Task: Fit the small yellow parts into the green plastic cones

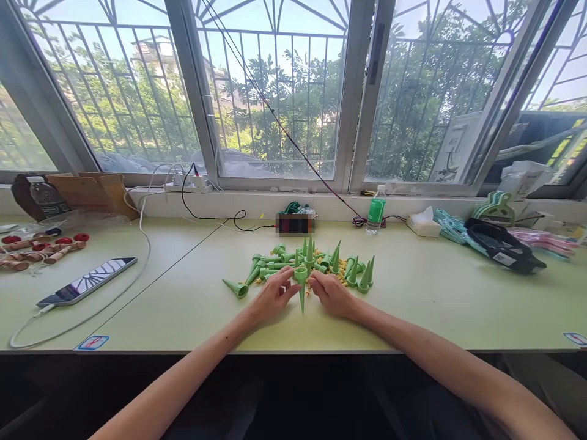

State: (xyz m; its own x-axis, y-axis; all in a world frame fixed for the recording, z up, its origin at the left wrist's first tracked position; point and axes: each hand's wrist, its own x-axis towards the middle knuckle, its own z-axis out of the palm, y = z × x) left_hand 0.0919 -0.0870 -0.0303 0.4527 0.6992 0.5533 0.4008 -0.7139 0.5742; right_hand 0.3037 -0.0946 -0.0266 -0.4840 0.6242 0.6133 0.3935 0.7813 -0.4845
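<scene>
Between my hands a green cone-shaped spike (301, 292) points downward, its ring-shaped cap on top. My left hand (276, 293) has its fingers closed on the spike's left side. My right hand (331, 293) is closed in a pinch at the right of the spike; what its fingertips hold is too small to make out. Just beyond the hands lies a pile of green spikes (270, 264), several standing upright, with small yellow pieces (342, 279) among them. One spike (235, 288) lies apart at the left of the pile.
A phone (87, 281) with a white cable lies at the left, near red-and-wood pieces (57, 243). Behind the pile stand a pixelated box (294, 224) and a bottle (376, 211). Tissues (424, 222) and a black strapped item (504, 245) are at the right.
</scene>
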